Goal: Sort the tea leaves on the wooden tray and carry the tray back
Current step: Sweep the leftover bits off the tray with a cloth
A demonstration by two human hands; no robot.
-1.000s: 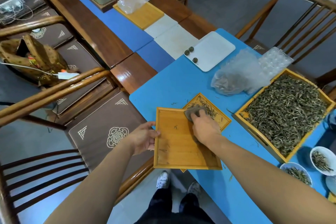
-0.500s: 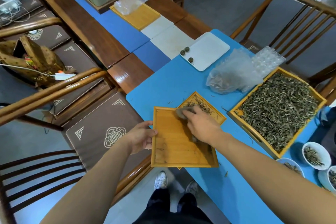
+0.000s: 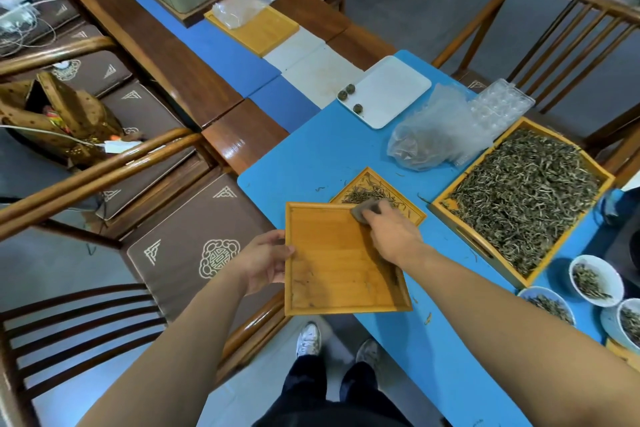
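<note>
Big box (image 3: 446, 206) brims with tea leaves (image 3: 526, 191); held wooden tray (image 3: 332, 274) nearly bare.

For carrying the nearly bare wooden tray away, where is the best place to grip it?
Probably by its two opposite raised rims. The left hand already pinches the left rim of the wooden tray; the right hand could take the right rim from the table side. Its flat, shallow shape overhangs the table edge, so a two-sided grip keeps it level.
</note>
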